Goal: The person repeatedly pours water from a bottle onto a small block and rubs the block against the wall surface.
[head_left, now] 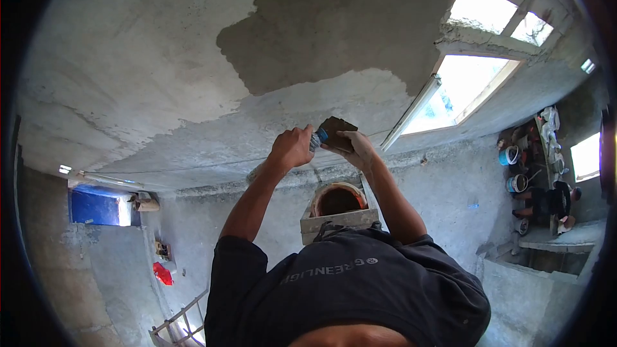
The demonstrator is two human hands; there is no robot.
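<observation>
My left hand (293, 148) is closed round a grey and blue object (318, 137), perhaps a bottle or a tool handle; its far end meets a dark brown block-like piece (339, 132). My right hand (355, 150) grips that dark piece from the right, with the thumb across it. Both hands are raised in front of the wall. Below them, close to my chest, a round bucket (317, 203) with dark contents stands at a grey block or board (308, 225). A darker, wet-looking patch (340, 26) covers part of the grey wall above.
An open window (508, 80) is at the upper right. At the far right a person (559, 202) is near several buckets (517, 184) and a ledge (562, 236). A ladder-like frame (183, 322), a red bag (162, 274) and a blue doorway (96, 209) are at the left.
</observation>
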